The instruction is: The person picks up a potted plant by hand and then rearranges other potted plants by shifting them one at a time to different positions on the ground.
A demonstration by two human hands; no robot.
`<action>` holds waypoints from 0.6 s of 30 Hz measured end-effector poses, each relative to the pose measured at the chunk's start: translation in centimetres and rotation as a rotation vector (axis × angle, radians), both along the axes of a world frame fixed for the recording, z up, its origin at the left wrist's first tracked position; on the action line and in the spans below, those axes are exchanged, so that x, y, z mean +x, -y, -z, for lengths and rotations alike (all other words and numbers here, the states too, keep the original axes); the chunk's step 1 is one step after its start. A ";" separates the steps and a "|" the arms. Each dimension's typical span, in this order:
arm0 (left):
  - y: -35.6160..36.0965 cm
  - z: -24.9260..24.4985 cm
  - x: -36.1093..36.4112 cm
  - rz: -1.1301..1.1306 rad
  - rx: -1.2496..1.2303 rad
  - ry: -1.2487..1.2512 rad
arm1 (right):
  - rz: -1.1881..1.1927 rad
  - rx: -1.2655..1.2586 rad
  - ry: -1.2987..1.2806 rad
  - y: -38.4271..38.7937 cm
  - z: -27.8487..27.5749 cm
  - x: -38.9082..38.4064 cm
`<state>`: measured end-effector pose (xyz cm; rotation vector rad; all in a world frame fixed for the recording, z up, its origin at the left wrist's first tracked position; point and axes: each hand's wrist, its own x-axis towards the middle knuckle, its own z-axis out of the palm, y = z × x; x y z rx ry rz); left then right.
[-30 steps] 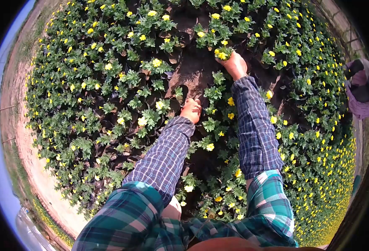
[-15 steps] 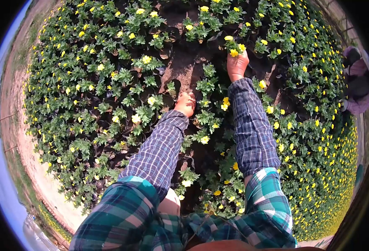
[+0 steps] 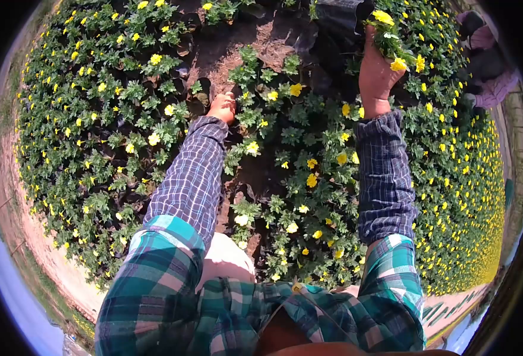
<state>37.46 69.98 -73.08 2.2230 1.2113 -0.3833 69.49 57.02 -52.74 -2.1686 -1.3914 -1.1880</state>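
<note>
My right hand [image 3: 378, 76] is closed round a potted marigold [image 3: 387, 40] with yellow blooms. The plant is tipped over sideways, its leafy top leaning to the right. Its black grow bag [image 3: 340, 14] points left at the top of the view. Lower and to the left, my left hand [image 3: 222, 108] is down among the plants, beside a strip of bare soil [image 3: 217, 50]. Its fingers are curled, and whatever they hold, if anything, is hidden. Leafy marigolds [image 3: 249, 113] stand just to the right of that hand.
Rows of yellow-flowering marigolds [image 3: 101, 142] in black bags surround me on both sides. Another person [image 3: 490, 65] is at the right edge. A pale dirt path [image 3: 42, 231] runs along the left.
My right hand has lifted the marigold and tipped it, so its black bag now shows. My left hand appears farther left and higher in view, still low among the plants. The camera view has shifted.
</note>
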 end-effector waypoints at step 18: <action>-8.5 2.1 -3.0 0.303 0.132 -0.176 | 1.118 -0.459 -0.273 70.5 -9.5 -17.9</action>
